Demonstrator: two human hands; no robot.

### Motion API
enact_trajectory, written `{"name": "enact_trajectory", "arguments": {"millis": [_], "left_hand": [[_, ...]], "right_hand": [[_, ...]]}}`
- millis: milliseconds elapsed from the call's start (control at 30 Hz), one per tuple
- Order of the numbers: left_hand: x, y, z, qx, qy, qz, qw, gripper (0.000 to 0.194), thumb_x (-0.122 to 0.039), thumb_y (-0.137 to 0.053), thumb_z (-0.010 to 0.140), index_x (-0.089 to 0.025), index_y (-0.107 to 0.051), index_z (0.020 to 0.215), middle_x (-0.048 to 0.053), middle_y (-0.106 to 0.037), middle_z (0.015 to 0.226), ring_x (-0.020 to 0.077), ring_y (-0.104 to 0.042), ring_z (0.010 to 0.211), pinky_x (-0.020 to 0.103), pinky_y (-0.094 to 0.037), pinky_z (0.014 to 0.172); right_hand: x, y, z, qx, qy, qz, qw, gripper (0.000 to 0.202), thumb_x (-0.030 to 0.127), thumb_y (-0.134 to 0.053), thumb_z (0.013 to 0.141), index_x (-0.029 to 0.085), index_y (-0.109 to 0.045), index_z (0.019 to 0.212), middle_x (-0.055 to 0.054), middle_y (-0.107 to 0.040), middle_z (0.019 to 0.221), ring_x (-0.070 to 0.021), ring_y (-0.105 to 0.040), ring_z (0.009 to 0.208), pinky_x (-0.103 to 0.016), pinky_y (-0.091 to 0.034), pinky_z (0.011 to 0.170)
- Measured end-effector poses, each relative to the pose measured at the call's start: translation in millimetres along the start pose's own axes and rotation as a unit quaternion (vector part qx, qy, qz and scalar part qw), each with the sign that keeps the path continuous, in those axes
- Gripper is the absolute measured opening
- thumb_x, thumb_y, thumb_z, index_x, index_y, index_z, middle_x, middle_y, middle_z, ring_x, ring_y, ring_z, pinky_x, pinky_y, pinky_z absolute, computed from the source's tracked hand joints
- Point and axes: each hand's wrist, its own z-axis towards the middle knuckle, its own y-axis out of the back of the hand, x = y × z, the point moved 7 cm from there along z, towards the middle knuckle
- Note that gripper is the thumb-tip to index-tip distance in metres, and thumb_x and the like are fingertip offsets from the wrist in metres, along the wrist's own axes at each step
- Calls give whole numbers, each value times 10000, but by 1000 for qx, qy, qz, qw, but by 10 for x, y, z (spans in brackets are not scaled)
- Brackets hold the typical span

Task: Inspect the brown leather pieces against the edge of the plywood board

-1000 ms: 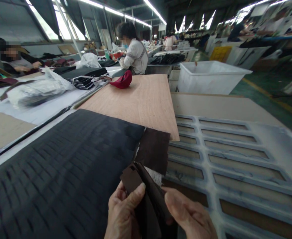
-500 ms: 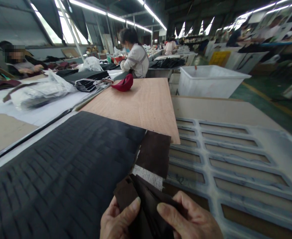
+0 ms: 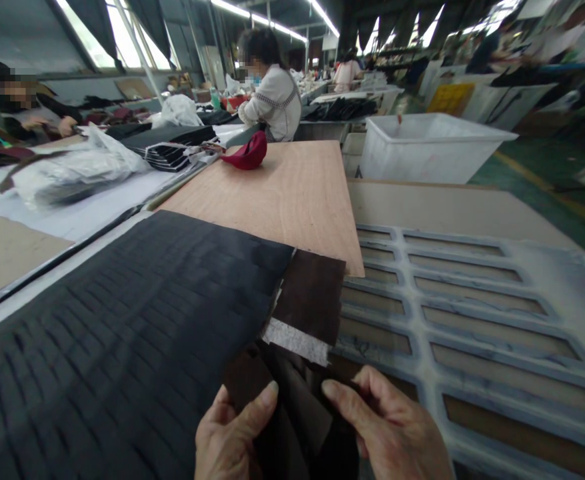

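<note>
At the bottom middle, dark brown fabric pieces [image 3: 300, 407] hang between my two hands. My left hand [image 3: 235, 430] pinches their left part, thumb on top. My right hand [image 3: 385, 420] grips the right part between thumb and fingers. The pieces fan apart in the middle; their lower ends run out of view. Just beyond lies a flat dark brown piece [image 3: 312, 293] with a whitish fuzzy strip [image 3: 297, 341] along its near edge. To the left spreads a large black sheet [image 3: 137, 320] marked with rows of short slits or creases.
A pale slotted template [image 3: 425, 320] covers the right side of the table. Ahead lies a plywood board [image 3: 292, 193] with a dark red cloth item [image 3: 248, 152]. Beyond are a white bin [image 3: 427, 150], a plastic-wrapped bundle [image 3: 72, 173] and a seated person [image 3: 272, 100].
My hands have spread the brown pieces further apart, and the gap between them shows more. The view has tipped slightly downward, so the surroundings sit higher.
</note>
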Motion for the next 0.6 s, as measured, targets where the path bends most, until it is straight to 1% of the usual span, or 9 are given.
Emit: {"name": "enact_trajectory", "arguments": {"millis": [100, 167, 233, 300, 400, 500, 600], "left_hand": [[-64, -14, -44, -32, -7, 7, 999, 321, 5, -641, 678, -128, -553, 958, 138, -695, 845, 269, -657, 798, 398, -522, 787], [-121, -35, -82, -53, -24, 15, 998, 256, 28, -577, 719, -116, -548, 928, 136, -696, 812, 264, -660, 771, 408, -529, 770], [-155, -56, -106, -64, -37, 25, 997, 247, 28, -567, 730, -116, -541, 929, 129, -697, 783, 260, -662, 747, 411, -533, 759], [-156, -60, -111, -66, -40, 35, 996, 257, 20, -585, 725, -115, -535, 937, 130, -696, 773, 264, -662, 746, 411, -533, 757], [-125, -41, -104, -63, -29, 47, 996, 292, 14, -609, 712, -108, -539, 968, 141, -695, 784, 266, -658, 780, 392, -530, 765], [-110, 1, -111, -71, -18, 41, 996, 301, 31, -595, 717, -107, -546, 979, 131, -698, 806, 240, -659, 785, 334, -530, 755], [-136, 71, -135, -91, -17, 39, 995, 272, 32, -589, 716, -128, -542, 931, 88, -703, 739, 228, -666, 705, 312, -542, 683]], "right_hand": [[-21, 8, 23, -9, -11, 17, 1000, 444, 582, -526, 652, 179, -390, 527, 67, -306, 436, -72, -272, 443, -198, -222, 451], [-33, -9, 28, 1, -22, 41, 999, 453, 595, -534, 636, 179, -388, 531, 70, -298, 434, -69, -270, 439, -193, -216, 450], [-37, -23, 26, 6, -25, 61, 998, 466, 609, -538, 633, 177, -391, 539, 71, -294, 447, -68, -275, 443, -188, -216, 450], [-31, -9, 21, -6, -16, 63, 998, 474, 617, -538, 652, 175, -407, 540, 72, -288, 445, -69, -274, 444, -189, -222, 455], [13, 33, 11, -29, 27, 36, 999, 445, 604, -542, 683, 179, -489, 560, 65, -301, 458, -79, -290, 460, -200, -246, 475], [66, 46, 10, -21, 76, 14, 997, 402, 588, -533, 712, 198, -557, 619, 55, -355, 491, -92, -345, 486, -206, -280, 497], [31, 118, 40, -45, 82, 5, 996, 412, 604, -510, 730, 206, -572, 646, 55, -370, 473, -92, -355, 465, -201, -280, 471]]}}
